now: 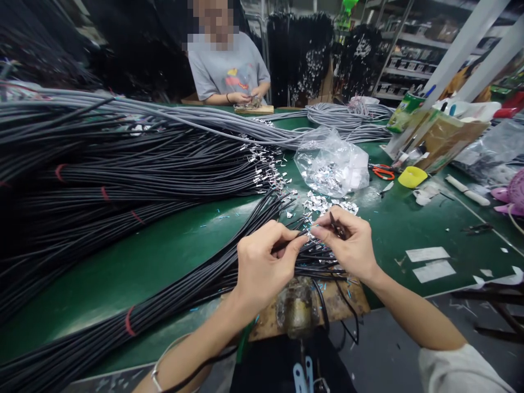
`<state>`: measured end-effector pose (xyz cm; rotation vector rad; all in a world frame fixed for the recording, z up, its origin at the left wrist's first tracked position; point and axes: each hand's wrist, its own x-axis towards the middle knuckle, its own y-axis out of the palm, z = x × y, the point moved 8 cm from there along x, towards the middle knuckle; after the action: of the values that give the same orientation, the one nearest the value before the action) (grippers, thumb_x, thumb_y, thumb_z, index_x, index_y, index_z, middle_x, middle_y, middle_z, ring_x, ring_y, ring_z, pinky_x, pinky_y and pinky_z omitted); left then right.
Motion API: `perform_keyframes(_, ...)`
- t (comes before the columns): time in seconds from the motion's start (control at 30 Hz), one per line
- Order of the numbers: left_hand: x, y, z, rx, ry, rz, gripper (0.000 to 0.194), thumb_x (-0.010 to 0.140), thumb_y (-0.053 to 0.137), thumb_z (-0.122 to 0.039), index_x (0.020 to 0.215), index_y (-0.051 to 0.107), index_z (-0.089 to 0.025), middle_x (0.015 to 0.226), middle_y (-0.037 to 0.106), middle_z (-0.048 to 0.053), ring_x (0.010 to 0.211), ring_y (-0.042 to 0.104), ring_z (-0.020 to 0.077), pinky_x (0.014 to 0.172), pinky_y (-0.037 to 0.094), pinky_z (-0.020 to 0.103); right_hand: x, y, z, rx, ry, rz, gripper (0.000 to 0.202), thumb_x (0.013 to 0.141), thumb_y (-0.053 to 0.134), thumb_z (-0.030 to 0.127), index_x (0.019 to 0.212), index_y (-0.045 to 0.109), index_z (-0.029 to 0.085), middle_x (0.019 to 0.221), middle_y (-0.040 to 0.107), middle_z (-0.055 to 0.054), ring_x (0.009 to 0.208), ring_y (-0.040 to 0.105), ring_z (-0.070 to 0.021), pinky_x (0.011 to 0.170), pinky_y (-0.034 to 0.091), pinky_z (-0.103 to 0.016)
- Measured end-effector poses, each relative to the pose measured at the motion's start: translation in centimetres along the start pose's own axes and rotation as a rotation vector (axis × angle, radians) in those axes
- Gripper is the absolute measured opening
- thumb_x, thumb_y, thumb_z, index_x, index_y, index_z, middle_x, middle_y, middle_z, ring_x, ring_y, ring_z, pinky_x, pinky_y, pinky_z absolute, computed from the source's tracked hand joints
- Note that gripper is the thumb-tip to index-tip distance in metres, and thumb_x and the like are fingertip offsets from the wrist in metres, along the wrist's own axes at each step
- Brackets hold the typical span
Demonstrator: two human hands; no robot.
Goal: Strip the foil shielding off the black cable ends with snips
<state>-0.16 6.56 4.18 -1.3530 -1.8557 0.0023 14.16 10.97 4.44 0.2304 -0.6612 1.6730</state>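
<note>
My left hand (pixel 266 262) is closed, thumb and forefinger pinching a black cable (pixel 301 233) near its end. Against it, my right hand (pixel 347 243) has thumb and forefinger brought together at the thin blue and white wires (pixel 313 229) of that end. A small dark metal hand tool (pixel 338 226) sits in the curled fingers of my right hand, its pointed tip sticking up; the rest is hidden. Beneath my hands lies a bundle of black cables (pixel 184 289), bound with a red tie (pixel 130 321). White scraps (pixel 317 203) are strewn just beyond.
More black cable bundles (pixel 184 174) and grey cables (pixel 196 117) fill the left and back. A clear plastic bag (pixel 333 164) holds scraps. Orange-handled scissors (pixel 382 172) and yellow tape (pixel 412 177) lie right. A co-worker (pixel 229 68) sits opposite. A metal fixture (pixel 298 308) stands at the near edge.
</note>
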Motion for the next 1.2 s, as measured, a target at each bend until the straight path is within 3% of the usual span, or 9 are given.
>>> perform_keyframes(0.27, -0.4, -0.2, -0.8, 0.056, 0.079, -0.052, 0.013, 0.078, 0.064, -0.017, 0.065, 0.061, -0.014, 0.057, 0.057, -0.002, 0.048, 0.048, 0.0074, 0.048, 0.037, 0.022, -0.5, -0.1, 1.3, -0.060, -0.147, -0.043, 0.003, 0.077, 0.065, 0.019, 0.075, 0.063, 0.019, 0.072, 0.058, -0.001, 0.067, 0.053, -0.0126, 0.060, 0.042, -0.026)
perform_keyframes(0.37, 0.0, -0.2, -0.8, 0.063, 0.104, -0.035, 0.010, 0.078, 0.064, -0.017, 0.069, 0.064, -0.014, 0.060, 0.059, -0.001, 0.049, 0.050, 0.0078, 0.048, 0.038, 0.022, -0.1, 0.5, -0.9, 0.123, 0.070, 0.039, 0.017, 0.077, 0.067, 0.030, 0.070, 0.058, 0.018, 0.067, 0.052, 0.001, 0.060, 0.047, -0.0100, 0.052, 0.037, -0.024)
perform_keyframes(0.53, 1.0, 0.3, 0.8, -0.132, -0.028, 0.091, 0.003, 0.076, 0.066, -0.015, 0.075, 0.067, -0.018, 0.074, 0.065, 0.001, 0.064, 0.058, 0.0109, 0.057, 0.045, 0.022, -0.8, 4.0, -3.9, 0.593, 0.437, 0.361, 0.037, 0.070, 0.068, 0.052, 0.074, 0.051, 0.019, 0.054, 0.031, 0.009, 0.042, 0.019, -0.0047, 0.037, 0.015, -0.021)
perform_keyframes(0.6, 1.1, 0.5, 1.0, -0.137, -0.047, 0.105, 0.003, 0.076, 0.066, -0.015, 0.074, 0.066, -0.017, 0.073, 0.063, 0.000, 0.064, 0.056, 0.0108, 0.056, 0.044, 0.022, -0.4, 3.9, -3.8, 0.516, 0.369, 0.364, 0.035, 0.071, 0.068, 0.050, 0.073, 0.052, 0.019, 0.056, 0.035, 0.008, 0.045, 0.024, -0.0055, 0.039, 0.019, -0.021)
perform_keyframes(0.7, 0.9, 0.5, 0.8, -0.016, -0.030, 0.079, 0.004, 0.079, 0.062, -0.015, 0.078, 0.066, -0.015, 0.073, 0.062, 0.001, 0.062, 0.055, 0.0101, 0.054, 0.042, 0.021, 0.6, 2.0, -3.3, 0.233, 0.178, 0.134, 0.027, 0.073, 0.069, 0.040, 0.069, 0.053, 0.018, 0.065, 0.046, 0.003, 0.058, 0.039, -0.0087, 0.050, 0.031, -0.023)
perform_keyframes(0.77, 0.7, 0.7, 0.6, 0.049, -0.018, 0.072, 0.008, 0.081, 0.059, -0.017, 0.080, 0.067, -0.015, 0.072, 0.062, 0.002, 0.062, 0.055, 0.0104, 0.055, 0.041, 0.022, 0.6, 1.8, -3.6, 0.218, 0.210, 0.072, 0.027, 0.076, 0.066, 0.040, 0.068, 0.051, 0.018, 0.063, 0.043, 0.003, 0.057, 0.037, -0.0086, 0.050, 0.031, -0.023)
perform_keyframes(0.87, 0.8, 1.2, 1.1, 0.043, -0.061, 0.141, 0.017, 0.084, 0.056, -0.020, 0.074, 0.068, -0.015, 0.066, 0.062, 0.002, 0.058, 0.053, 0.0108, 0.056, 0.039, 0.023, 0.3, 2.2, -4.6, 0.316, 0.314, 0.139, 0.029, 0.079, 0.061, 0.045, 0.071, 0.051, 0.019, 0.057, 0.036, 0.006, 0.048, 0.028, -0.0073, 0.042, 0.024, -0.023)
perform_keyframes(1.03, 1.0, 1.4, 2.3, -0.139, -0.211, 0.274, 0.036, 0.087, 0.048, -0.032, 0.060, 0.063, -0.014, 0.049, 0.051, -0.002, 0.045, 0.041, 0.0085, 0.046, 0.030, 0.022, 1.2, -4.9, -3.4, 0.048, 0.055, -0.385, 0.016, 0.083, 0.059, 0.035, 0.080, 0.059, 0.020, 0.068, 0.051, 0.001, 0.058, 0.044, -0.0100, 0.052, 0.036, -0.025)
perform_keyframes(1.2, 1.0, 1.6, 2.7, -0.260, -0.283, 0.342, 0.042, 0.088, 0.045, -0.041, 0.057, 0.056, -0.014, 0.045, 0.039, -0.003, 0.043, 0.032, 0.0075, 0.042, 0.023, 0.022, 1.5, -2.3, -0.7, -0.104, -0.113, -0.068, 0.011, 0.085, 0.058, 0.024, 0.088, 0.069, 0.022, 0.083, 0.062, -0.002, 0.074, 0.055, -0.0134, 0.064, 0.044, -0.028)
